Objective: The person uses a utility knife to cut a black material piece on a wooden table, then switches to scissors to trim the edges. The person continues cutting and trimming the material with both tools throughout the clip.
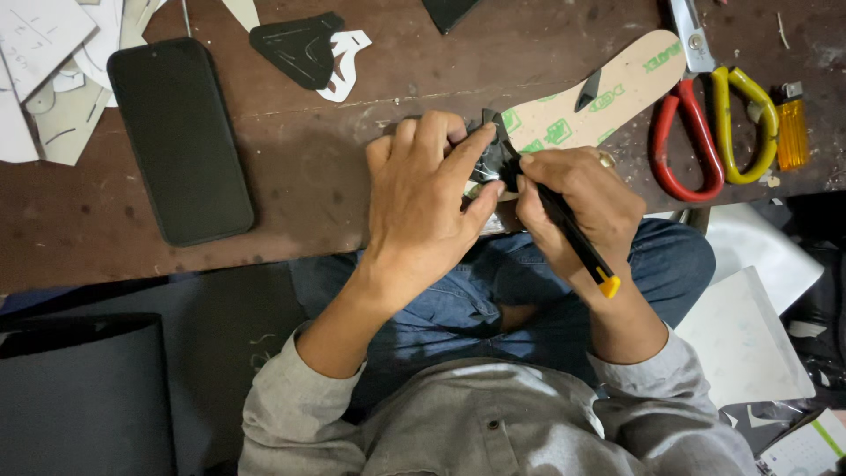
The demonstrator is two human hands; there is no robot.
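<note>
My left hand presses a small black piece of material down on the edge of the brown wooden board. My right hand grips a black utility knife with a yellow end cap, its tip against the black piece. The two hands touch over the piece, which is mostly hidden under my fingers. A tan shoe insole with green print lies just beyond the hands.
A black phone lies at the left of the board. Paper patterns sit at far left, a black cut shape at the top. Scissors with red and yellow handles and a yellow lighter lie at the right.
</note>
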